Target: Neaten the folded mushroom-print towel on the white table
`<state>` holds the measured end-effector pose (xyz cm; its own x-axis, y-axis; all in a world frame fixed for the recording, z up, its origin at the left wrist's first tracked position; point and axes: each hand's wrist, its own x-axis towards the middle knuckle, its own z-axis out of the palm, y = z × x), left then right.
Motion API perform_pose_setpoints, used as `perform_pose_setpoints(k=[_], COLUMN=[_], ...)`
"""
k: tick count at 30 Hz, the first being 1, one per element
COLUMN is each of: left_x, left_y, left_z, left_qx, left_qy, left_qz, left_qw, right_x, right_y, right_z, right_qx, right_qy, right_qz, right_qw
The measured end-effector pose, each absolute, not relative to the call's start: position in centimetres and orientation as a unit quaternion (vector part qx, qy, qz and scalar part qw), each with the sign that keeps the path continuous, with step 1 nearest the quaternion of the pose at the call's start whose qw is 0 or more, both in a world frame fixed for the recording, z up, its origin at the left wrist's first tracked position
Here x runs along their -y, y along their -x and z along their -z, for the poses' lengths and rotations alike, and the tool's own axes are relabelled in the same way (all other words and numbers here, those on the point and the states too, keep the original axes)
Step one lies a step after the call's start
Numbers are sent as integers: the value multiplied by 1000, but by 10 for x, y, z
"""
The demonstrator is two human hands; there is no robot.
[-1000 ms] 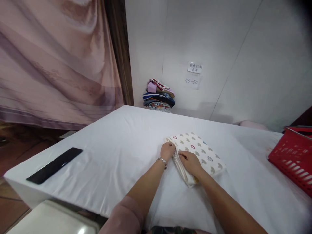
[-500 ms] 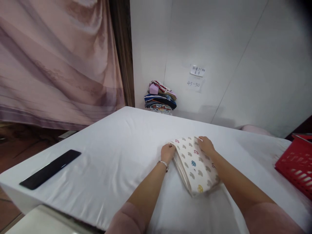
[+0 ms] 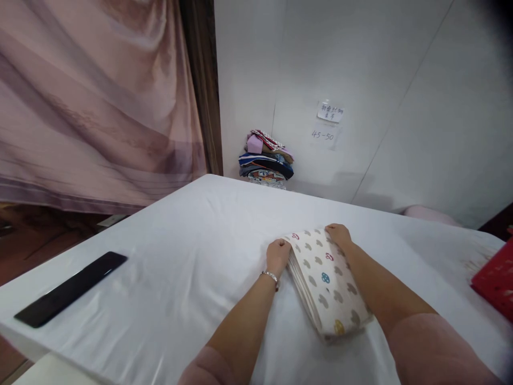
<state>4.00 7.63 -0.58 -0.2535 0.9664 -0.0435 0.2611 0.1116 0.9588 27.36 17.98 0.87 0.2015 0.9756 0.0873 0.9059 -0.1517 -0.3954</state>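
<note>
Two hands of mine are on one folded cloth (image 3: 326,280), cream with small grey, red and blue prints, lying flat on the white table (image 3: 192,251). My left hand (image 3: 278,255), with a bracelet (image 3: 270,276) at the wrist, presses against the cloth's left edge where the stacked layers show, fingers curled loosely against that edge rather than clamped on it. My right hand (image 3: 339,236) rests on the cloth's far corner, fingers bent down over it; whether they pinch the fabric I cannot tell. Well left of the cloth lies a flat black bar (image 3: 70,289). Beyond the cloth, against the wall, sits a pile of folded clothes (image 3: 266,159). Right of the cloth, a red basket (image 3: 497,278) shows at the frame's edge.
</note>
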Motion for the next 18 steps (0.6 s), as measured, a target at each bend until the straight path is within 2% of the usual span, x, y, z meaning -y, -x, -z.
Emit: perform_pose_setpoints(k=[18], left_x=[-66], left_y=[-41], left_z=[3], left_qx=[-618], left_qy=[-403], left_qz=[-523], left_qw=[426], right_x=[-183], right_y=[-271], right_z=[-2], right_qx=[581], right_qy=[784], right_qz=[-85], right_qw=[198])
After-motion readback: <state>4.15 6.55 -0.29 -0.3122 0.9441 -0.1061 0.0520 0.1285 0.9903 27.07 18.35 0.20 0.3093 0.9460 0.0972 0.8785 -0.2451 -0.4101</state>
